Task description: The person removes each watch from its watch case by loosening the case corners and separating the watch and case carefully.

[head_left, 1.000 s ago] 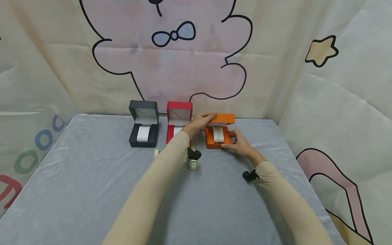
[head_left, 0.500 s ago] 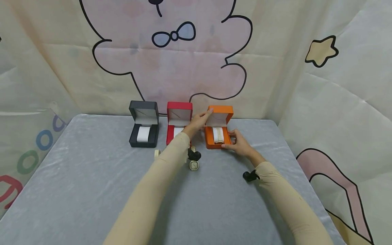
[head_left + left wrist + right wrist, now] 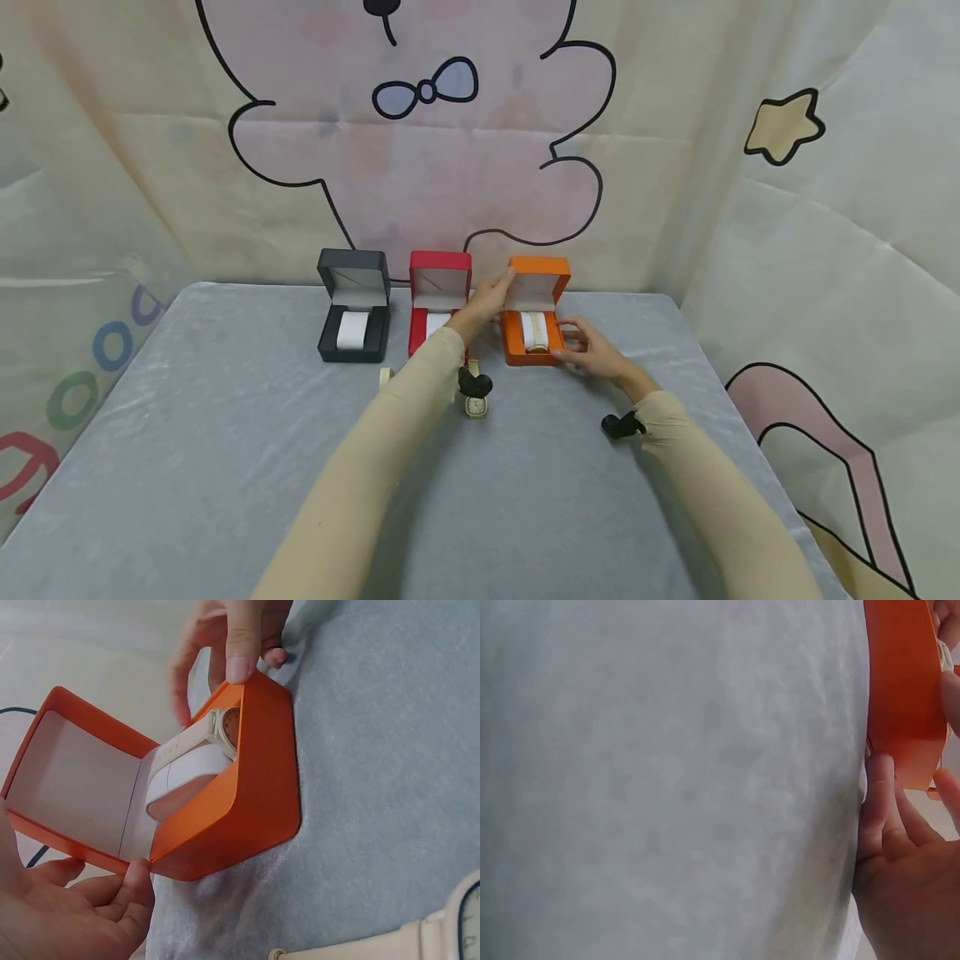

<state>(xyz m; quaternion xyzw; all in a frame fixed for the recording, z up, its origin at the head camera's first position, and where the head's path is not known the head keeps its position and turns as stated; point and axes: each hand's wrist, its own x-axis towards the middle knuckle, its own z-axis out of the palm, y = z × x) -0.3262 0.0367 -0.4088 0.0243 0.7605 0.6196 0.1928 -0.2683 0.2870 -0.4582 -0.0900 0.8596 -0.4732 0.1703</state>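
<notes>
An orange watch box (image 3: 528, 359) stands with its lid (image 3: 538, 265) raised. Inside, a cream-strapped watch (image 3: 229, 726) is wrapped round a white cushion (image 3: 187, 776). My left hand (image 3: 487, 298) reaches to the lid's left side, one finger extended to its upper corner; in the left wrist view its other fingers lie by the hinge. My right hand (image 3: 594, 350) is at the box's right side, its thumb at the front corner and its fingers loosely bent beside the wall. Another cream watch (image 3: 476, 407) lies on the table below my left wrist.
Left of the orange box stand a red watch box (image 3: 440, 260) and a black watch box (image 3: 352, 354), both with raised lids and white cushions. A cream piece (image 3: 386, 377) shows beside my left sleeve. Grey cloth covers the table (image 3: 187, 433); a printed curtain hangs behind.
The orange lid has swung up and back, with my left hand following it slightly left. My right hand has shifted a little right, its thumb sliding toward the box's corner.
</notes>
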